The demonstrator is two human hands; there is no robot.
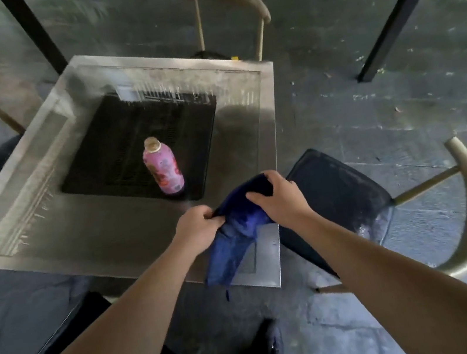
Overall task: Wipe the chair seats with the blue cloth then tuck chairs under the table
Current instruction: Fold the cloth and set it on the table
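I am gripping the crumpled dark blue cloth with both hands above the near corner of the square steel table. My left hand is pinching one bunched edge, fingers curled tight; my right hand is clutching the top (its tail is hanging down). The dark-seated chair with a curved brass-coloured back is standing just right of the cloth.
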